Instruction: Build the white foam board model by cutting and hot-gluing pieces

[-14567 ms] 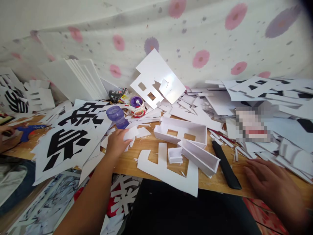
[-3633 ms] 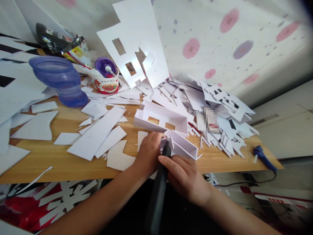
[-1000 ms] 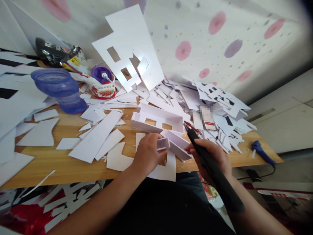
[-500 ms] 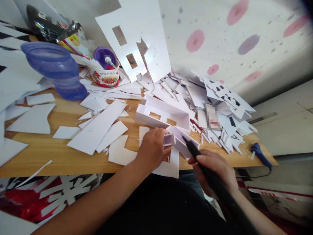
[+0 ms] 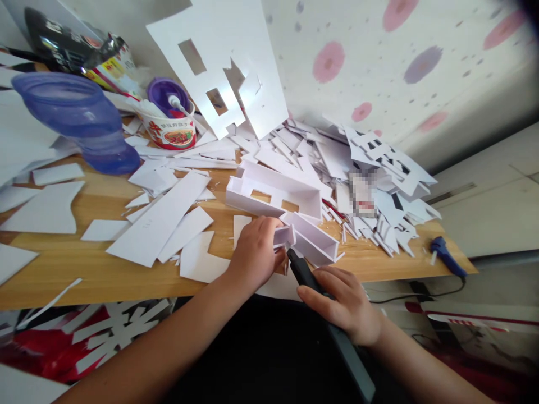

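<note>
My left hand (image 5: 256,249) is closed around a small white foam-board box (image 5: 283,235), steadying it near the table's front edge. In my right hand (image 5: 343,300) is a long black utility knife (image 5: 305,272), its tip against the near side of that small box. Just right of the small box lies an open white foam-board trough (image 5: 315,238). Behind it rests a longer white foam-board tray (image 5: 275,188) with two rectangular cutouts in its floor. The fingertips of my left hand are partly hidden by the box.
Foam-board scraps (image 5: 324,151) are heaped along the wall. A white panel with window cutouts (image 5: 252,33) leans there. A noodle tub (image 5: 172,132) and a blue translucent container (image 5: 80,123) stand at left. A blue glue gun (image 5: 446,255) lies at the right end of the wooden table (image 5: 138,280).
My right hand has brought the utility knife left and down, from over the trough to the small box. My left hand keeps its hold. The view has shifted slightly.
</note>
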`<state>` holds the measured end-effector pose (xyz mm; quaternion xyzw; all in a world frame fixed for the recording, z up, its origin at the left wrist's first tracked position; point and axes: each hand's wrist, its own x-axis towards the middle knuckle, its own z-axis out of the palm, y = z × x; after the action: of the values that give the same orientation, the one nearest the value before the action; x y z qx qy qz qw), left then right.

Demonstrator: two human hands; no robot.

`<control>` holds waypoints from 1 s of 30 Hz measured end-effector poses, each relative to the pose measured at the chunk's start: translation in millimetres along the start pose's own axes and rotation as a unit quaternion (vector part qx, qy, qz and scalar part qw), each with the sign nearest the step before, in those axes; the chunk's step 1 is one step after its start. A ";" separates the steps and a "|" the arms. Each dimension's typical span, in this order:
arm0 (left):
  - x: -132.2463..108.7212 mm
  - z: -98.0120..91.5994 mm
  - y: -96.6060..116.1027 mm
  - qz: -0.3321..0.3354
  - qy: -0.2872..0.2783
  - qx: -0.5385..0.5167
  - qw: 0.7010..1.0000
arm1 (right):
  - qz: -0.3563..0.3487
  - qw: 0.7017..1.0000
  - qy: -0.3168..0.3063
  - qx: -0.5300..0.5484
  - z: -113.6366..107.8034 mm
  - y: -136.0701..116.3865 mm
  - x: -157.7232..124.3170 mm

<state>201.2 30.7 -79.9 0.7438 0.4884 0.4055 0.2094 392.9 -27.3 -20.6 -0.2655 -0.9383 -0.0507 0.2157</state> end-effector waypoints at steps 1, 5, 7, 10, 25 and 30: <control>0.2 -0.3 0.2 0.001 0.000 -0.001 1.000 | -0.001 1.000 -0.001 -0.002 -0.6 0.0 0.8; 0.3 -1.5 1.2 0.008 0.003 0.002 1.000 | -0.001 1.000 -0.011 -0.001 -1.3 0.0 0.7; 0.1 -1.7 1.5 0.009 0.005 0.003 1.000 | 0.000 1.000 -0.012 -0.003 -1.1 -0.2 -0.6; -0.1 -1.6 1.6 0.008 0.007 0.005 1.000 | -0.003 1.000 -0.013 -0.004 -1.0 -0.6 -2.7; -0.1 1.2 1.4 0.013 0.016 0.010 1.000 | 0.013 0.999 -0.030 -0.003 -8.0 -3.9 -10.4; 1.1 0.7 1.8 0.004 0.020 0.003 1.000 | 0.040 0.996 0.011 0.078 -14.7 -5.3 -24.9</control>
<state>203.0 31.0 -78.6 0.7379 0.4909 0.4195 0.1961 414.8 -46.8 -18.0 -0.2841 -0.9258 0.0285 0.2476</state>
